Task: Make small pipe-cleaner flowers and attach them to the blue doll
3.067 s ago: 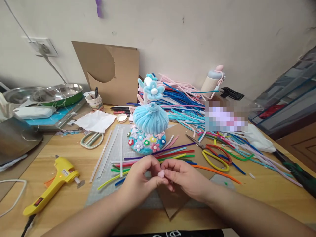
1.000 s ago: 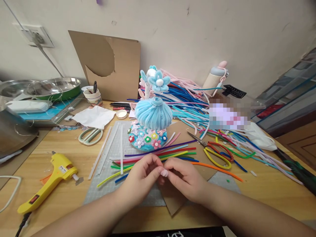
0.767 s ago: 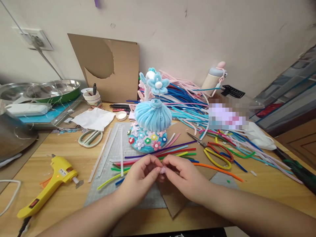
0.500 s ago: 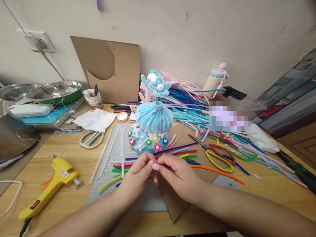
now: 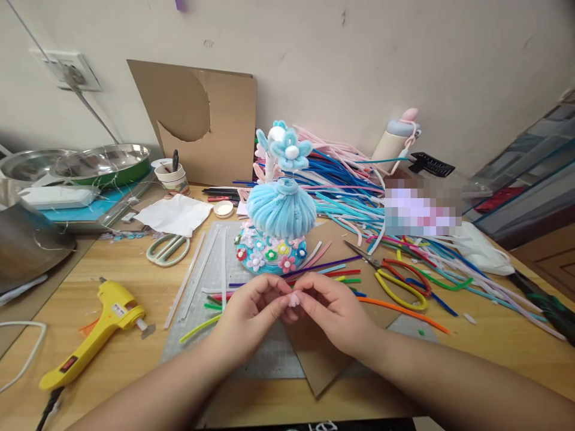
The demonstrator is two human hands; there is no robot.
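Observation:
Between my fingertips is a small pale pink pipe-cleaner flower [image 5: 293, 299]. My left hand [image 5: 258, 311] pinches it from the left and my right hand [image 5: 335, 308] from the right, both closed over the cutting mat [image 5: 215, 356]. Just behind them stands a blue fuzzy pipe-cleaner lamp [image 5: 282, 209], with a pleated shade, a large blue flower on top and a round base covered in small coloured flowers. Several cut pipe cleaners [image 5: 335, 272] lie around the base, partly hidden by my hands.
At left lies a yellow hot glue gun [image 5: 112, 314], with glue sticks [image 5: 184, 281] beside the mat. Red-and-yellow-handled scissors [image 5: 399, 281] rest at right. Behind are a big pile of pipe cleaners [image 5: 332, 173], cardboard [image 5: 229, 126], a paper cup [image 5: 173, 176] and a bottle [image 5: 393, 143].
Both hands have shifted slightly right with the pink flower, which now shows more of its petals. The camera view has moved a little; the lamp and tools stay in place.

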